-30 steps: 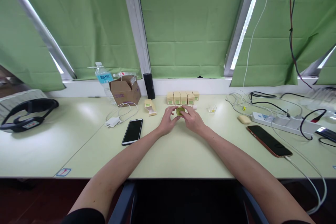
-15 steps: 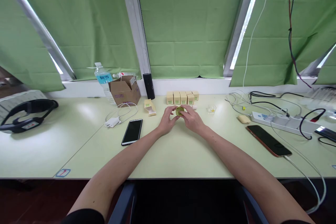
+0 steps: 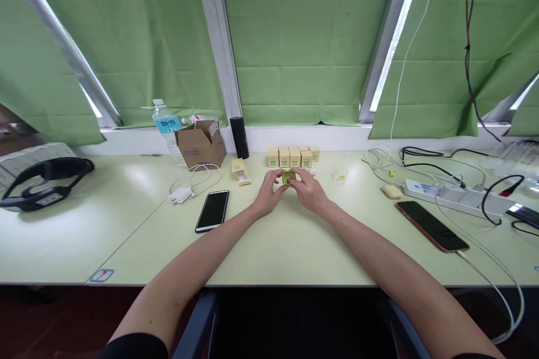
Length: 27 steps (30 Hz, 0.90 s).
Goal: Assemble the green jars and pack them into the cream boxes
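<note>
Between my two hands is a small olive-green container (image 3: 288, 178), roughly square with rounded corners; its exact kind is too small to make out. My left hand (image 3: 269, 193) grips its left side with thumb and fingers. On the other side my right hand (image 3: 310, 190) holds it, a finger lying across its face. Just behind my hands stand several small cream boxes (image 3: 283, 156) with green labels, in a row. Off to the left lies an opened cream box (image 3: 241, 171). A small clear plastic piece (image 3: 339, 174) rests to the right.
Left of my arms are a phone (image 3: 213, 211), a white charger (image 3: 181, 195), a cardboard box (image 3: 200, 145), a water bottle (image 3: 167, 132) and a black cylinder (image 3: 239, 138). At right lie another phone (image 3: 432, 226), a power strip (image 3: 457, 197) and tangled cables. A black headset (image 3: 46, 182) sits far left.
Almost nothing differs. Both hands keep the green container in the same place; the whole view has shifted very slightly.
</note>
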Each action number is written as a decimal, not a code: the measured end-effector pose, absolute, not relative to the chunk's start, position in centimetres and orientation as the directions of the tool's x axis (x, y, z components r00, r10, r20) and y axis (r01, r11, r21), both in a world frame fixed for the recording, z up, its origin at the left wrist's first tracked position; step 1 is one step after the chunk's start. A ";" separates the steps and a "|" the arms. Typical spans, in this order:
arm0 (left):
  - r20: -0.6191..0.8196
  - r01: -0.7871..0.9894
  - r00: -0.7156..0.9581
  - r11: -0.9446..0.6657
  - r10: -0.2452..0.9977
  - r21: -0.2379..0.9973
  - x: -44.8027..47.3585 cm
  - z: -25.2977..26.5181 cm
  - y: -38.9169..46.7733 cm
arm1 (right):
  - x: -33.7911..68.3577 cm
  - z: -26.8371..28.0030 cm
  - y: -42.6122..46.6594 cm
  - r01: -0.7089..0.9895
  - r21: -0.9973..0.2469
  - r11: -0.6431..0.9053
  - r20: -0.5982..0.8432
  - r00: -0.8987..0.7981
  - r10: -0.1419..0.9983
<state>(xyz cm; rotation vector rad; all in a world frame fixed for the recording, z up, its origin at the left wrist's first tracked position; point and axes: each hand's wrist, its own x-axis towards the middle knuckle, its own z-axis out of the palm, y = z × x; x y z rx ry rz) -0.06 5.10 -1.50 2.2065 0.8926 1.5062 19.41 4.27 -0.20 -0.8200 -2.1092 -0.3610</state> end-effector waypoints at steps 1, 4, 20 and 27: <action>0.712 0.314 0.247 -0.749 0.658 0.583 -0.1 -1.5 5.1 | 19.4 -0.2 4.3 0.666 -0.033 0.745 0.782 -0.447 0.435; 0.690 0.325 0.266 -0.737 0.673 0.593 -0.1 -1.5 5.1 | 19.4 -0.4 4.2 0.670 -0.067 0.740 0.776 -0.431 0.460; 0.557 -0.013 0.231 -0.569 0.798 0.822 -0.3 -1.4 6.0 | 18.8 -0.7 4.1 0.441 -0.511 0.738 0.699 -0.286 0.655; 0.490 -0.144 0.157 -0.471 0.857 0.870 -1.0 -2.0 7.1 | 23.1 -1.9 7.7 0.817 -0.440 0.373 0.652 0.005 0.758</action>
